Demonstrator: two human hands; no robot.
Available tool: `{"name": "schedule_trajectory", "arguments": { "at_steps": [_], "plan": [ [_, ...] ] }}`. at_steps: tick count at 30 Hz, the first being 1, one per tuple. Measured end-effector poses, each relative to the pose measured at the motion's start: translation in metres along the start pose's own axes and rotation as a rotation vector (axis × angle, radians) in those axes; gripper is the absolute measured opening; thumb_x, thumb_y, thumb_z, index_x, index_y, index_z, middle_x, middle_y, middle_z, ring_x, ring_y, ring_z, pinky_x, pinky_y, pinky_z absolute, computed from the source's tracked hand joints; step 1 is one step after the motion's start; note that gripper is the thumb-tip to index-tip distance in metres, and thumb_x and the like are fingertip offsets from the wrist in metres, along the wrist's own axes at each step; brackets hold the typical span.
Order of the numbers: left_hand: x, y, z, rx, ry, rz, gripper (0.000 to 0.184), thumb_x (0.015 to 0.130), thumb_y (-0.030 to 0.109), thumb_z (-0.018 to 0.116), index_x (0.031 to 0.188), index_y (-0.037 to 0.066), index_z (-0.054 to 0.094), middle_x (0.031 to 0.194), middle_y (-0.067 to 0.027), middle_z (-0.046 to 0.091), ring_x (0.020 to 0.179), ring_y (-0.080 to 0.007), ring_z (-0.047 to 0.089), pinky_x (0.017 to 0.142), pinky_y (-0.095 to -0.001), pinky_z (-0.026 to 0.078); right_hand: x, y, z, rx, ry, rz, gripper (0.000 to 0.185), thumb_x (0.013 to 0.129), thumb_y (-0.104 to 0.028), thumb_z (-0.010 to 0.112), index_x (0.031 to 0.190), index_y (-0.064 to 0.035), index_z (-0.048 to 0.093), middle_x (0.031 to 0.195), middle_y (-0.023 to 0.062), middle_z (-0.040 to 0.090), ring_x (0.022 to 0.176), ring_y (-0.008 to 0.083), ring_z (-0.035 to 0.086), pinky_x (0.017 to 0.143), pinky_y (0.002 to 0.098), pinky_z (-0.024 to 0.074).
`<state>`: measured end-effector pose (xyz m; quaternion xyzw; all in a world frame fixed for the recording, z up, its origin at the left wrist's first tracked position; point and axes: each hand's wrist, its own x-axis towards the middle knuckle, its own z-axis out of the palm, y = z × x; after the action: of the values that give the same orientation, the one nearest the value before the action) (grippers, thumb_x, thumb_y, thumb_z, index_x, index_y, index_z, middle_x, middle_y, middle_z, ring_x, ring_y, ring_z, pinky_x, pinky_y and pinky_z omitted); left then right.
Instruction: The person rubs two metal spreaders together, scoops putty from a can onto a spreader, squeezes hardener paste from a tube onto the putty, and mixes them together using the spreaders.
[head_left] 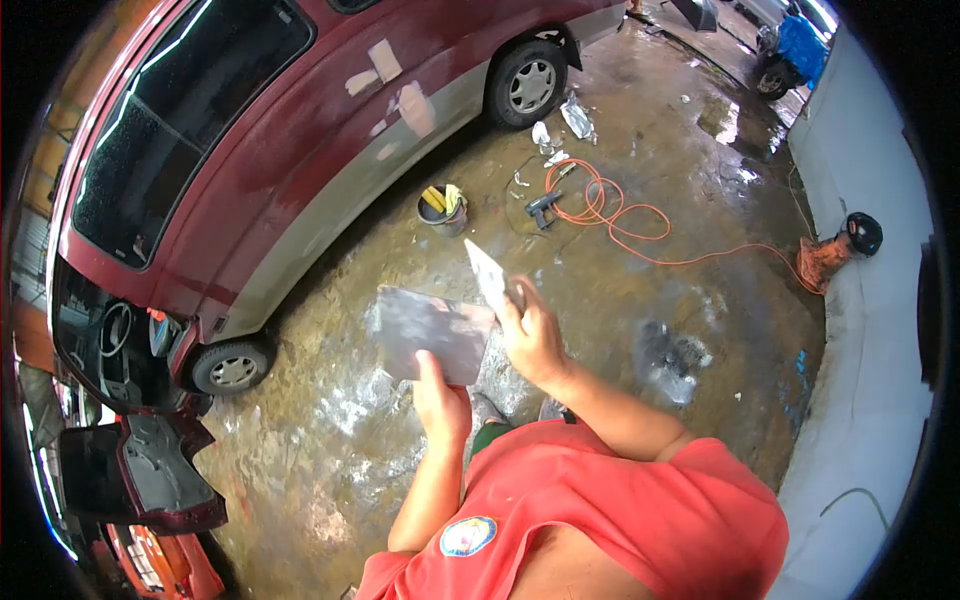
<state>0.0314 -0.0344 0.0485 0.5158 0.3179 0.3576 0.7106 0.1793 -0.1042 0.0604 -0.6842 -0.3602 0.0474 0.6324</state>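
My left hand [440,405] grips a flat grey board [425,330] by its near edge, thumb on top. Pinkish putty [470,318] is smeared along the board's right side, with paler streaks across its middle. In my right hand [535,340] is a putty knife [486,275], its pale blade pointing up and away, close to the board's far right corner. The fingers partly hide its handle. Beyond them stands a maroon and grey van [280,160], its side marked with beige and pinkish filler patches [415,108].
A dark bucket [443,222] holding yellow items stands by the van. A power tool [542,209] and looped orange cord [640,235] lie on the wet floor. An orange stand with a black top [828,258] is against the white wall [870,150]. The van's front door [150,470] hangs open.
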Motion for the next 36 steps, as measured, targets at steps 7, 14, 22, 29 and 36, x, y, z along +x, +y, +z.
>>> {"name": "schedule_trajectory", "arguments": {
  "at_steps": [7,14,22,29,36],
  "plan": [
    [0.025,0.040,0.024,-0.610,0.028,0.144,0.043,0.109,0.035,0.035,0.139,0.006,0.046,0.137,-0.0055,0.055,0.127,-0.0232,0.052,0.112,-0.0436,0.037,-0.026,-0.018,-0.003,0.032,-0.049,-0.322,0.037,0.097,-0.007,0.055,0.132,0.0029,0.053,0.131,0.0213,0.054,0.119,0.0385,0.055,0.101,0.0416,0.0455],
    [0.036,0.035,0.025,-0.696,-0.006,0.186,0.044,0.109,0.038,0.034,0.138,0.007,0.047,0.136,-0.0058,0.055,0.124,-0.0226,0.053,0.109,-0.0424,0.037,-0.036,-0.015,0.002,0.082,-0.151,-0.507,0.057,0.079,0.006,0.064,0.134,-0.0009,0.053,0.135,0.0176,0.053,0.124,0.0372,0.054,0.104,0.0441,0.0452],
    [0.012,0.043,0.037,-0.590,-0.073,0.178,0.048,0.109,0.035,0.033,0.145,0.004,0.041,0.146,-0.0084,0.050,0.134,-0.0237,0.047,0.117,-0.0419,0.031,0.005,-0.005,-0.010,-0.027,-0.086,-0.268,0.034,0.097,-0.009,0.057,0.130,0.0023,0.055,0.129,0.0182,0.056,0.120,0.0376,0.055,0.100,0.0413,0.0452],
    [0.017,0.036,0.022,-0.595,-0.202,0.126,0.048,0.106,0.029,0.044,0.146,0.003,0.039,0.144,-0.0089,0.052,0.133,-0.0255,0.049,0.117,-0.0421,0.030,-0.039,-0.009,-0.008,0.552,-0.078,0.175,0.034,0.106,-0.019,0.043,0.126,0.0052,0.056,0.120,0.0115,0.060,0.111,0.0224,0.057,0.098,0.0339,0.0423],
    [0.029,0.007,0.024,-0.430,-0.224,0.203,0.079,0.090,0.016,0.067,0.156,0.011,0.023,0.163,-0.0127,0.019,0.152,-0.0301,0.011,0.123,-0.0481,0.012,-0.050,-0.041,-0.004,0.515,-0.111,-0.409,0.055,0.108,-0.037,0.037,0.140,0.0057,0.045,0.143,0.0210,0.046,0.132,0.0339,0.044,0.111,0.0426,0.0320]
  ]
}}
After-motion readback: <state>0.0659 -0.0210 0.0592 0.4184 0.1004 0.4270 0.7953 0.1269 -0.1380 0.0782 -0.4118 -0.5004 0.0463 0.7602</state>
